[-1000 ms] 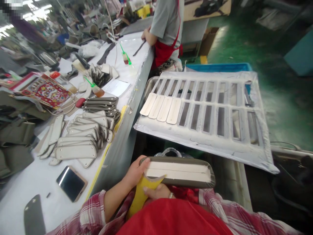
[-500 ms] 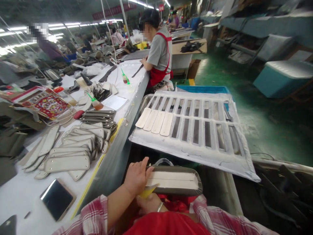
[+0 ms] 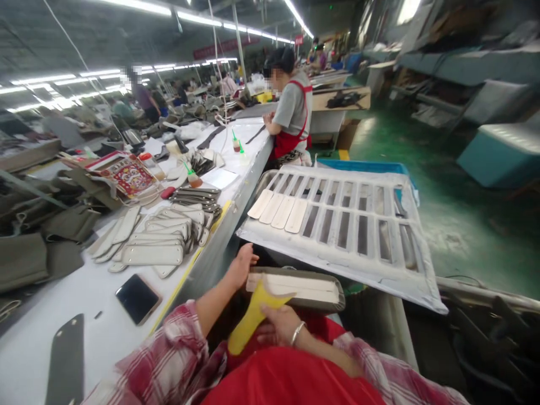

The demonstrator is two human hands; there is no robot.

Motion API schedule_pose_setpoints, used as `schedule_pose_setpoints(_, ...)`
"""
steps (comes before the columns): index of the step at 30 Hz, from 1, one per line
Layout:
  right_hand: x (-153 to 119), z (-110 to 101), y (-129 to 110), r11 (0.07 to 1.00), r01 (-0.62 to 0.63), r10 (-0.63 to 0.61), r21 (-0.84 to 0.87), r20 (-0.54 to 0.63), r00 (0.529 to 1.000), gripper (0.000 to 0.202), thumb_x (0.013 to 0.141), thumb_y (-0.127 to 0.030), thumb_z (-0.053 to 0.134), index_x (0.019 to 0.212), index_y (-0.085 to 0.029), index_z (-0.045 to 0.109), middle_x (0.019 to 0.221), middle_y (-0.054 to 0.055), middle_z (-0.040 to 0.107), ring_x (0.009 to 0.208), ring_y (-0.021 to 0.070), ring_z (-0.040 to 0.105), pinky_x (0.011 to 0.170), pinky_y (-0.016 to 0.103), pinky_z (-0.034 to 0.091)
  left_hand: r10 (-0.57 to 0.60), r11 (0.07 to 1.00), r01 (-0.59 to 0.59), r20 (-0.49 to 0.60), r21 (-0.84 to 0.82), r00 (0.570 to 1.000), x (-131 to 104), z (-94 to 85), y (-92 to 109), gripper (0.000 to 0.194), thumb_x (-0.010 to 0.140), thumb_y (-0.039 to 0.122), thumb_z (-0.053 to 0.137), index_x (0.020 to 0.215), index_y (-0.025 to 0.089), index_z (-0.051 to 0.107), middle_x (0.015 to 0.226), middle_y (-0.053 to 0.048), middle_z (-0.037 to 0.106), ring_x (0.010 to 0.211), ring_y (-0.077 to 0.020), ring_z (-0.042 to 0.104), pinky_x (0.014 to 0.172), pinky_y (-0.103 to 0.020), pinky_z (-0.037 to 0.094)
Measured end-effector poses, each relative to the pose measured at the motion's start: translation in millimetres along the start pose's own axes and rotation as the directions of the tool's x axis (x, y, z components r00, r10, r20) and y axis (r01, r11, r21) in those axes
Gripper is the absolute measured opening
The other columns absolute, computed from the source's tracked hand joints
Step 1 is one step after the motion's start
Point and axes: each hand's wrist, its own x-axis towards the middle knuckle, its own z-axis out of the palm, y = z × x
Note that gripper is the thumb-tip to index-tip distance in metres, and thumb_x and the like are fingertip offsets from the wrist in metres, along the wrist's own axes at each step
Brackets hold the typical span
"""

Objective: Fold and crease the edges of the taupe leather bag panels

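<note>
An olive-dark bag (image 3: 312,304) lies across my lap with a long cream panel (image 3: 310,286) on its upward face. At its left end is my left hand (image 3: 241,265), closed around the edge, with part of the fingers hidden. My right hand (image 3: 280,326), wearing a silver bangle, grips a flat yellow scraper (image 3: 253,315) with a forked, curved end. The scraper's upper end overlaps the left part of the cream panel in view; I cannot tell whether it touches it.
A white slotted rack (image 3: 337,256) holding several cream strips (image 3: 282,212) stands ahead. On the table to the left lie a pile of pale strips (image 3: 154,253), a phone (image 3: 138,299), a dark strip (image 3: 66,360) and glue bottles (image 3: 194,178). A co-worker (image 3: 291,107) sits beyond.
The yellow scraper has swung up into fuller view, now held in front of the bag's left part. My left hand has shifted slightly up and leftward. The camera view has turned left.
</note>
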Motion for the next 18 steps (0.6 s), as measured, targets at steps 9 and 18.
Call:
schedule_pose_setpoints(9, -45, -25, -46, 0.806, 0.39, -0.545, -0.445, -0.303, 0.782, 0.041, 0.068, -0.046, 0.058, 0.084, -0.009, 0.064, 0.071, 0.009, 0.067, 0.078, 0.0264, 0.062, 0.067, 0.033, 0.052, -0.12, 0.91, 0.145, 0.087, -0.387, 0.989, -73, -31.0, -51, 0.049, 0.081, 0.046, 0.045, 0.123, 0.022, 0.044, 0.133, -0.01, 0.043, 0.121, -0.0262, 0.039, 0.087, -0.038, 0.041)
schedule_pose_setpoints(18, 6, 17, -106, 0.602, 0.404, -0.585, -0.689, -0.037, 0.81, 0.029, 0.07, -0.031, 0.049, 0.094, -0.014, 0.052, 0.086, 0.008, 0.064, 0.083, 0.0226, 0.062, 0.077, 0.036, 0.049, 0.026, 0.833, 0.026, 0.087, -0.553, 0.996, -66, -16.3, -65, 0.052, 0.075, 0.033, 0.058, 0.124, 0.02, 0.046, 0.131, -0.007, 0.046, 0.122, -0.0244, 0.038, 0.102, -0.036, 0.029)
